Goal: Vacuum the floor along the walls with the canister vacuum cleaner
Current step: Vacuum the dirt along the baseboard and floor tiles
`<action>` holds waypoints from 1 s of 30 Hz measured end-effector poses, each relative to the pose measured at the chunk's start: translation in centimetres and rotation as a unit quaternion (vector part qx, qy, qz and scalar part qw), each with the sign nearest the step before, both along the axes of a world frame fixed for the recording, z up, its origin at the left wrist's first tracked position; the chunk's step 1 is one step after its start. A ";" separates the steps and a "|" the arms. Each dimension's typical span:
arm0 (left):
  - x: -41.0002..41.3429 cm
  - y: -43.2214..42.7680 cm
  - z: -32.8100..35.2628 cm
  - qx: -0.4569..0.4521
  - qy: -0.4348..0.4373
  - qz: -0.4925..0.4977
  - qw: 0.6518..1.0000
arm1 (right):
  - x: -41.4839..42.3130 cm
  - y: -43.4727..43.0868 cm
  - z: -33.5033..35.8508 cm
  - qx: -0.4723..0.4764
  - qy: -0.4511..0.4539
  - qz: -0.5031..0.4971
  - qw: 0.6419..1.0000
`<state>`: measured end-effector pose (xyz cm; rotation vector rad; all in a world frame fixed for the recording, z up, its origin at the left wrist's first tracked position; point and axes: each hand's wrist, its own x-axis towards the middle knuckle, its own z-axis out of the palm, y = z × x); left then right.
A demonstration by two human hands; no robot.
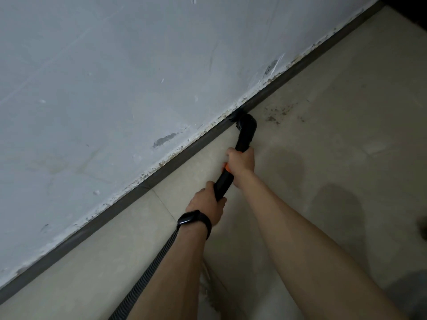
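Note:
A black vacuum wand (224,180) with an orange ring runs up to a black brush nozzle (245,122) that presses against the dark skirting (184,155) at the foot of the grey wall. My right hand (241,161) grips the wand just below the nozzle. Lower down, my left hand (205,205), with a black band on its wrist, grips the same wand. A ribbed black hose (147,276) trails from there to the bottom edge. The canister itself is out of view.
Beige floor tiles (335,158) fill the right side. A patch of brown dirt crumbs (275,115) lies on the floor just right of the nozzle. The wall (115,88) has chipped paint along its base. A dark object (422,227) shows at the right edge.

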<state>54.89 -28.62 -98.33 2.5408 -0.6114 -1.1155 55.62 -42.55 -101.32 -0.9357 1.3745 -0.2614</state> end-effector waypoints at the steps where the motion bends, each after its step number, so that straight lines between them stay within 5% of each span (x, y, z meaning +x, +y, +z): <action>1: 0.0 0.3 0.0 0.000 0.002 -0.001 1.000 | 0.0 0.3 0.0 0.003 0.001 0.002 1.000; 17: 1.2 11.7 3.2 0.110 0.013 -0.027 0.993 | -1.1 11.7 3.0 0.093 -0.026 0.035 0.995; 25: 2.8 4.2 6.4 0.100 -0.034 -0.168 0.980 | -4.4 5.2 4.3 0.104 -0.003 -0.144 0.984; 30: 0.7 -2.3 5.6 0.062 -0.047 -0.271 0.959 | -6.7 -1.1 4.3 0.082 0.013 -0.148 0.985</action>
